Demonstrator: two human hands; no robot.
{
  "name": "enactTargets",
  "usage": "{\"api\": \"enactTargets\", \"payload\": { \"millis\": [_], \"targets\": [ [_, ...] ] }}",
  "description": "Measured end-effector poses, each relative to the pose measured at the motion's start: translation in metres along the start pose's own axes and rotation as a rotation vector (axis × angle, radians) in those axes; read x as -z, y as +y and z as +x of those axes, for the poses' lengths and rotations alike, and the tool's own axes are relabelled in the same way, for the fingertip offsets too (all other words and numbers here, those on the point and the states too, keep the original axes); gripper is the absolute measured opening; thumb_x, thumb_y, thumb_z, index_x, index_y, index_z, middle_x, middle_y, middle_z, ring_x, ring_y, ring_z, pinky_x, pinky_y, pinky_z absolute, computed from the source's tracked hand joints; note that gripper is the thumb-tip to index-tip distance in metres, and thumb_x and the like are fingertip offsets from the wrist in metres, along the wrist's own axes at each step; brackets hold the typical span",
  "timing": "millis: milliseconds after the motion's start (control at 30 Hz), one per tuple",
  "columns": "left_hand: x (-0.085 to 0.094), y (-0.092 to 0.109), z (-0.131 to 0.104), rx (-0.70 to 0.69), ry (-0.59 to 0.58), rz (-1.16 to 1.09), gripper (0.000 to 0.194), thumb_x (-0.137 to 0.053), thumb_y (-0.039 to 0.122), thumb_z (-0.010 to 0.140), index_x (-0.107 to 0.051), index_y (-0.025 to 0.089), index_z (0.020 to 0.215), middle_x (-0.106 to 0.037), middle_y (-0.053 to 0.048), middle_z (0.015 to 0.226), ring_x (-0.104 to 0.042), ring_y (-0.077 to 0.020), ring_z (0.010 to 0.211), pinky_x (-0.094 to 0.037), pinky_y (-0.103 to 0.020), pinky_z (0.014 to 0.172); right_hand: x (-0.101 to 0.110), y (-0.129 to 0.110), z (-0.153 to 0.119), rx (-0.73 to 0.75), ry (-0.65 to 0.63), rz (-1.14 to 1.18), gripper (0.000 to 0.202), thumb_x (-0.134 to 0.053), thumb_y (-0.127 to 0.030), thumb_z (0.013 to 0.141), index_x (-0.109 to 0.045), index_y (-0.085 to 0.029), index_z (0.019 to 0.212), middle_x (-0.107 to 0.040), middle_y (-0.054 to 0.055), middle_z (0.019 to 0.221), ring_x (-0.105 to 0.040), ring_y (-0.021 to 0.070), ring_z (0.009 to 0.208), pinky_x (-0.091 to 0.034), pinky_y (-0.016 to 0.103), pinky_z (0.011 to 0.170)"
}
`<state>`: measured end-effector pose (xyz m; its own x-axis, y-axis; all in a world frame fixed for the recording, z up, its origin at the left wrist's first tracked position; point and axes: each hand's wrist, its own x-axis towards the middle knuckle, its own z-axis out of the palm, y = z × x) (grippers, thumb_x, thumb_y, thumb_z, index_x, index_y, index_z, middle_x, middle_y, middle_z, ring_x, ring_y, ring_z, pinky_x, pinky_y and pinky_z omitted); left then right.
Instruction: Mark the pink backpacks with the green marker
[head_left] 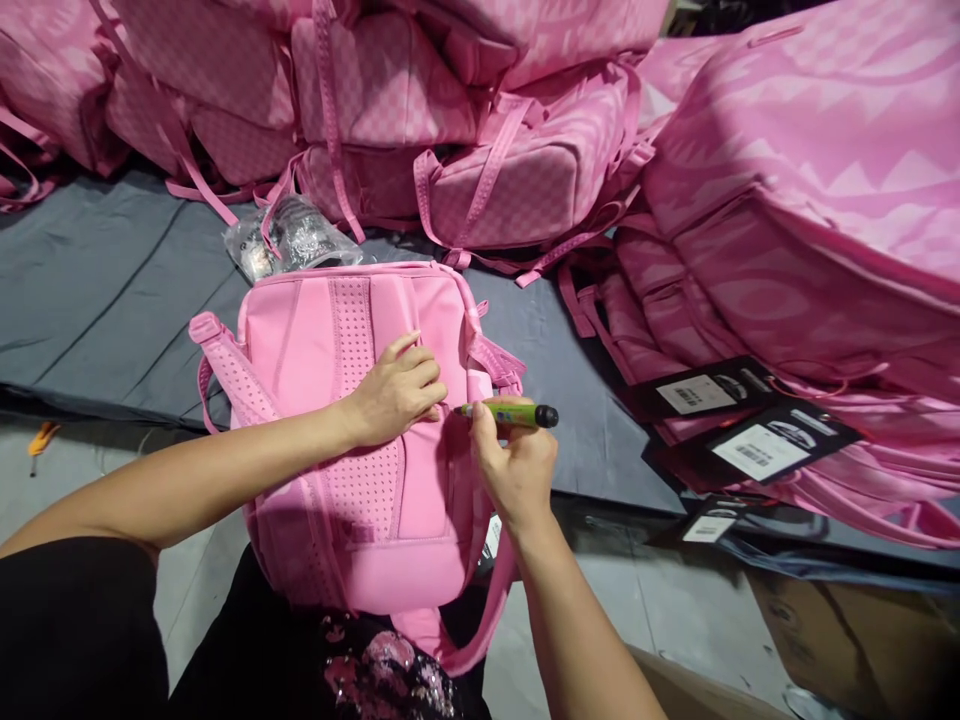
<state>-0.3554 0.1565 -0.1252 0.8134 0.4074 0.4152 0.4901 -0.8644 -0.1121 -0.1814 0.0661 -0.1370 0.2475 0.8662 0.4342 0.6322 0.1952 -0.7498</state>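
A pink backpack (pixel 427 350) leans at the table edge with its padded back panel facing me, its lower end over my lap. My left hand (pixel 399 390) lies on the middle of that panel, fingers curled and closed on its fabric. In my right hand (pixel 519 460) is a green marker pen (pixel 517 413) with a black end, held near the backpack's right side. The marker's tip points left at the panel, close to my left fingertips; whether it touches the fabric I cannot tell. A perforated shoulder strap (pixel 240 370) sticks out on the left.
Pink checkered backpacks (pixel 517 190) are heaped along the back of the grey-covered table (pixel 97 290). More backpacks (pixel 795 230) are stacked at right, with black hang tags (pixel 765 445). A clear plastic bag (pixel 292 240) lies behind mine. A cardboard box (pixel 855 640) stands below right.
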Motion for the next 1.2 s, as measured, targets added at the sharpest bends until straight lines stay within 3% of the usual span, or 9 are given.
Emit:
{"api": "enactTargets", "payload": {
  "millis": [400,800,967,1100,1200],
  "targets": [
    [0.000,-0.001,0.002,-0.018,0.033,0.041,0.027,-0.057,0.044,0.092,-0.063,0.019,0.083,-0.063,-0.003,0.087,-0.054,-0.0228,0.099,-0.033,-0.048,0.110,0.000,-0.002,0.001,0.152,0.027,-0.100,0.019,-0.058,-0.035,0.094,-0.064,-0.018,0.089,-0.071,0.004,0.083,-0.065,0.0154,0.060,-0.050,0.029,0.057],
    [-0.002,0.000,0.005,-0.010,-0.001,0.063,0.028,-0.065,0.047,0.087,-0.065,0.019,0.086,-0.066,-0.003,0.088,-0.054,-0.0235,0.098,-0.030,-0.047,0.110,0.001,0.005,-0.003,0.034,-0.039,-0.002,0.023,-0.059,-0.040,0.093,-0.065,-0.018,0.097,-0.073,0.006,0.088,-0.070,0.0200,0.069,-0.055,0.033,0.063],
    [0.008,-0.004,0.012,-0.022,-0.088,0.058,0.027,-0.069,0.044,0.085,-0.067,0.018,0.091,-0.069,-0.005,0.093,-0.055,-0.0250,0.099,-0.027,-0.047,0.109,0.001,0.005,-0.003,-0.005,-0.070,0.039,0.023,-0.060,-0.041,0.092,-0.065,-0.019,0.098,-0.074,0.008,0.092,-0.071,0.0211,0.073,-0.055,0.035,0.068],
    [0.020,-0.015,0.026,-0.123,-0.200,0.025,0.033,-0.070,0.046,0.082,-0.068,0.015,0.091,-0.071,-0.010,0.094,-0.058,-0.0265,0.094,-0.031,-0.045,0.099,0.005,-0.002,-0.001,0.011,-0.075,0.076,0.025,-0.059,-0.041,0.091,-0.066,-0.019,0.101,-0.074,0.009,0.099,-0.071,0.0214,0.081,-0.056,0.033,0.071],
    [0.028,-0.023,0.041,-0.181,-0.343,0.056,0.032,-0.073,0.043,0.078,-0.069,0.014,0.091,-0.073,-0.011,0.091,-0.061,-0.0245,0.087,-0.035,-0.038,0.086,0.016,-0.010,-0.004,-0.008,-0.157,0.045,0.026,-0.061,-0.042,0.089,-0.068,-0.019,0.099,-0.073,0.005,0.085,-0.069,0.0187,0.070,-0.055,0.031,0.066]
  ]
}}
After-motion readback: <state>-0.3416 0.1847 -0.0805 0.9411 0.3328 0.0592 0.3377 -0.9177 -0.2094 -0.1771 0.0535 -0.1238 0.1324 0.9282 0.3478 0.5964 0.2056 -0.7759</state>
